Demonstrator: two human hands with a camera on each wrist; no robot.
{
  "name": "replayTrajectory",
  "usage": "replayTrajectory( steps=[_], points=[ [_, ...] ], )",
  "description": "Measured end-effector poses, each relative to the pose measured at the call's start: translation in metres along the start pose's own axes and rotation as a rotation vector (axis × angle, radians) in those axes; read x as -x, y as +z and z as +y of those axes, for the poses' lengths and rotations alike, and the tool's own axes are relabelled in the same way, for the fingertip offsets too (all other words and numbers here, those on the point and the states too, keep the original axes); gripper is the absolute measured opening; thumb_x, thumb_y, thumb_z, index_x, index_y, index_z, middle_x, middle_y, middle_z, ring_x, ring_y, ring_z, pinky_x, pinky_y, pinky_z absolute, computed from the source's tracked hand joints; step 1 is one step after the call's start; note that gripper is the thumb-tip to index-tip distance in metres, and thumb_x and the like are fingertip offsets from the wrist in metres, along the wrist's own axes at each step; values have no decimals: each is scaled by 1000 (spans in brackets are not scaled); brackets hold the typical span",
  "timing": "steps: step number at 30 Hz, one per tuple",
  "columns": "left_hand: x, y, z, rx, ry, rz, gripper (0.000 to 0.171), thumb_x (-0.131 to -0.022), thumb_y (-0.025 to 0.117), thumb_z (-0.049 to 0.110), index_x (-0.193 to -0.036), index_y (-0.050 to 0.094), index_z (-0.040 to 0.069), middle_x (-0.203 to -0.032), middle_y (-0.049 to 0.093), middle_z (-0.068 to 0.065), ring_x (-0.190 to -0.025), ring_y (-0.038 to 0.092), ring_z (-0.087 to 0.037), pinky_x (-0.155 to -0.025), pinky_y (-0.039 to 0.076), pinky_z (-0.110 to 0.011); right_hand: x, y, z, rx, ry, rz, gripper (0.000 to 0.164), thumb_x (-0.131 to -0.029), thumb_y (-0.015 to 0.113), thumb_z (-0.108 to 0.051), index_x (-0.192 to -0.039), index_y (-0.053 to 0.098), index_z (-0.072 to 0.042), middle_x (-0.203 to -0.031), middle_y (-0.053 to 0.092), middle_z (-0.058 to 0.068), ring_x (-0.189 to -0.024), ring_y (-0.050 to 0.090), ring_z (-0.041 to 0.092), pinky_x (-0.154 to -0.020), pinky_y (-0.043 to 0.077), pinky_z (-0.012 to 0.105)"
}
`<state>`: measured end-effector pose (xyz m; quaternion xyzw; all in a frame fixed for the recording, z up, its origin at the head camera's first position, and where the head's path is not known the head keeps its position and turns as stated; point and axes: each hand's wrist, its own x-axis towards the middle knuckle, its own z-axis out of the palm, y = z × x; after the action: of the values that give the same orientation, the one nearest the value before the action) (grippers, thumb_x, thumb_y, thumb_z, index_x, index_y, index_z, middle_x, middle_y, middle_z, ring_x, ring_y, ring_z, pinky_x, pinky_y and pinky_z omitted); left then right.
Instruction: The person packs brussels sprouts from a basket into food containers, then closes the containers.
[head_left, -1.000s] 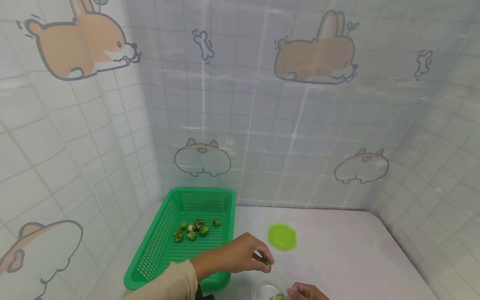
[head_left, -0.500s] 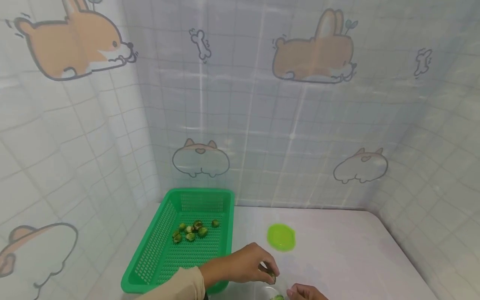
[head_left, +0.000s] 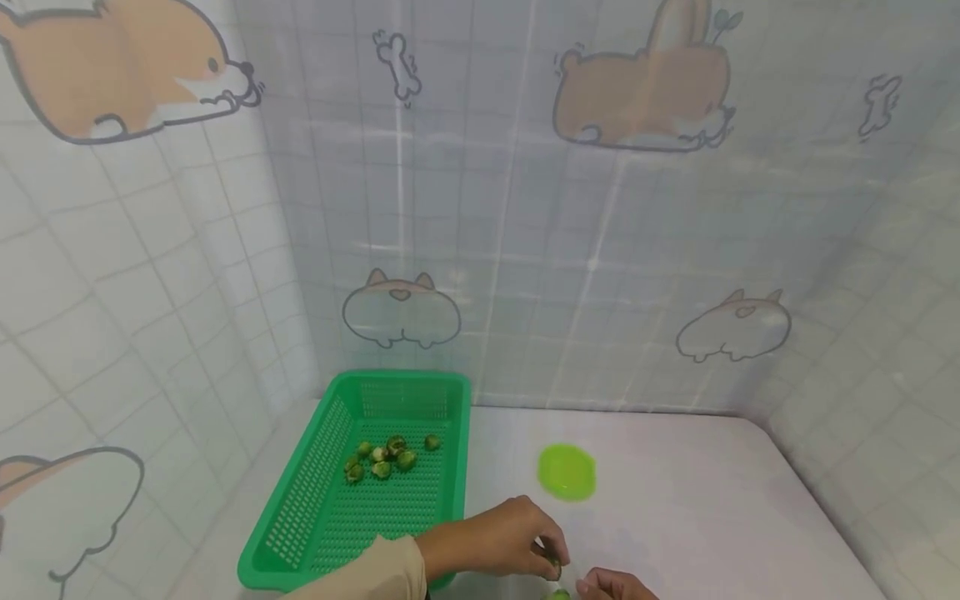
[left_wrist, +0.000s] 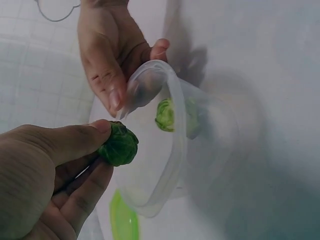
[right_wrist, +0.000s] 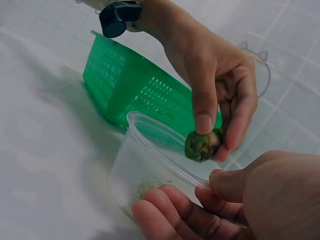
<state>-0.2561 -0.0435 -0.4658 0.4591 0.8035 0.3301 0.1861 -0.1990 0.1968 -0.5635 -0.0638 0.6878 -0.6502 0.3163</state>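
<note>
Between thumb and fingers, my left hand (head_left: pixel 517 540) pinches a Brussels sprout (left_wrist: pixel 119 144) at the mouth of a clear plastic tub (left_wrist: pixel 177 150). My right hand (right_wrist: pixel 200 200) grips the tub's rim, thumb on one side and fingers along the other. Another Brussels sprout (left_wrist: pixel 165 115) lies inside the tub. In the head view the right hand (head_left: pixel 615 585) is at the bottom edge, and most of the tub falls outside the frame.
A green plastic basket (head_left: pixel 463 475) stands at the left, with several Brussels sprouts (head_left: pixel 381 458) in it. A lime-green lid (head_left: pixel 567 472) lies on the white table (head_left: pixel 675 492). Patterned curtains surround the table on three sides.
My left hand has moved right and toward me, bringing the pinched Brussels sprout to the tub. The right hand has stayed in nearly the same place.
</note>
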Motion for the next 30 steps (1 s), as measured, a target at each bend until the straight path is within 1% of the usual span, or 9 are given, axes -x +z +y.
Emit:
replayTrajectory(
  steps=[6,15,19,25,30],
  points=[
    [-5,8,-6,-105,23,-23,11,-89,78,12,-99,79,12,-94,75,14,-86,60,14,-74,49,-5,1,0,-1,-25,14,-26,35,-102,58,-37,-88,63,-5,-67,61,-3,-57,59,6,-50,47,17],
    [-8,19,-8,-288,13,-58,12,-87,80,12,-97,79,17,-89,74,17,-76,54,19,-68,44,-1,0,0,-5,14,39,1,36,-100,60,-40,-87,62,-6,-65,55,-5,-55,54,6,-49,44,18],
    [-10,24,-8,-344,6,-58,13,-86,80,12,-97,80,19,-89,74,18,-74,52,20,-67,43,0,2,1,-7,-6,31,-25,34,-101,59,-37,-88,62,-6,-65,55,-5,-55,53,6,-49,44,18],
    [-11,29,-6,-416,2,-38,13,-86,80,13,-96,80,22,-88,73,20,-73,53,19,-67,44,-1,5,0,-10,-44,18,-83,32,-105,54,-34,-89,62,-8,-65,54,-7,-55,53,4,-49,44,17],
    [-11,30,-5,-451,2,-32,13,-86,80,14,-96,80,23,-88,73,20,-73,54,19,-67,44,-2,6,0,-11,-52,8,-84,30,-105,53,-32,-89,63,-8,-64,53,-8,-53,52,3,-48,43,16]
  ],
)
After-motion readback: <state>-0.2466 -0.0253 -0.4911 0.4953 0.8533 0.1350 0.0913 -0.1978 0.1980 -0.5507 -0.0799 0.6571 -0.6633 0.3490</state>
